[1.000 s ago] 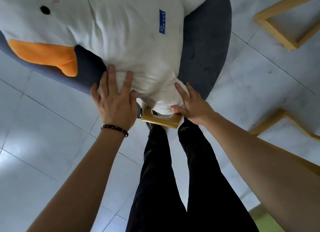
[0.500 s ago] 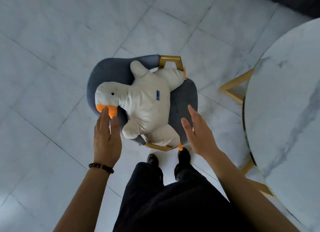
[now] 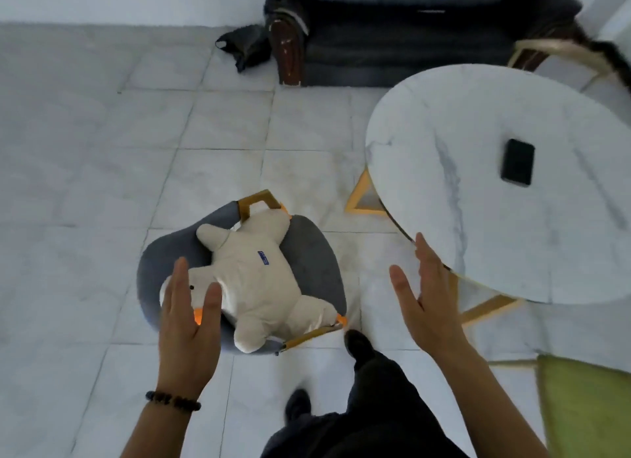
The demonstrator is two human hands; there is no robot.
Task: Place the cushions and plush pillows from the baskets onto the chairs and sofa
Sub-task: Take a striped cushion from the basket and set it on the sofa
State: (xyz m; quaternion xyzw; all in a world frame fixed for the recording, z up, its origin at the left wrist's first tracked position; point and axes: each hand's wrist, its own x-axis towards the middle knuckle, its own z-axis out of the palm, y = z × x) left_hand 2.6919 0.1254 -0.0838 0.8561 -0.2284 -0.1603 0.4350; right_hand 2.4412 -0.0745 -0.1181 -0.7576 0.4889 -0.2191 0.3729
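Now both hands are free and hold nothing. Left hand (image 3: 187, 324): fingers straight and together, thumb apart, palm facing away from the camera, raised in front of the goose's head; whether it touches the plush cannot be told. A dark bead bracelet (image 3: 172, 401) sits on that wrist. Right hand (image 3: 426, 307): fingers straight, thumb spread, held edge-on over the floor (image 3: 85, 184), its fingertips overlapping the near left edge of the table (image 3: 478, 218) in view.

White plush goose (image 3: 259, 280) lies flat across the seat of the grey chair (image 3: 310, 252). Head at the seat's left edge, orange beak partly hidden behind the left hand. One leg reaches the far edge by the gold frame, the other the near right edge, each ending in an orange foot. Small blue label on the body.

Round marble-look table stands right of the chair, on gold legs. A black phone (image 3: 518, 162) lies toward its right side. Dark sofa (image 3: 392, 40) stands against the far wall, with a black bag (image 3: 244, 47) on the floor just beside its left arm. A green seat (image 3: 587, 406) shows at the lower right.
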